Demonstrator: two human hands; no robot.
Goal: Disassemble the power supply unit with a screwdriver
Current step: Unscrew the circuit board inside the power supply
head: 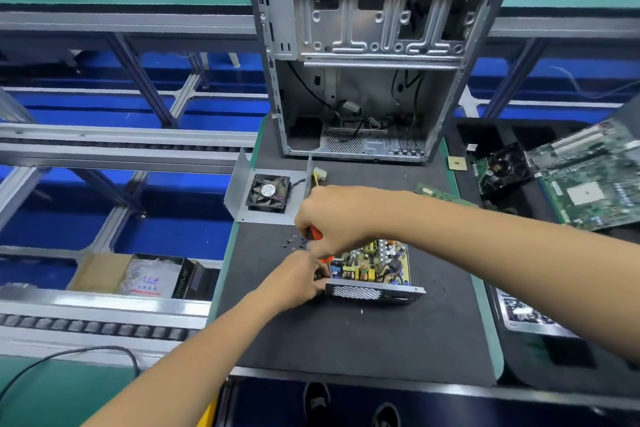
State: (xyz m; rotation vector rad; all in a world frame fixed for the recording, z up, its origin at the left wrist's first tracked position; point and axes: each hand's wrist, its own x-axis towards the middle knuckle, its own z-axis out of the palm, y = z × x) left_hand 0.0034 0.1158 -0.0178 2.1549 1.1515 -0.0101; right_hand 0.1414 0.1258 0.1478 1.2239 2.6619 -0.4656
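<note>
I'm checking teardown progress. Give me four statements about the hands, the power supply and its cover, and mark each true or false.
1. The right hand grips an orange-handled screwdriver. True.
2. The power supply unit has its cover on. False: its circuit board is exposed.
3. The cover with the fan lies beyond the unit, near the computer case. True.
4. The left hand rests idle on the mat. False: it is at the unit's left end.

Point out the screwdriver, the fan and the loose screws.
screwdriver (pixel 316 234): head view, on its orange handle.
fan (pixel 267 191): head view, on its hub sticker.
loose screws (pixel 290 242): head view, on the cluster's middle.
</note>
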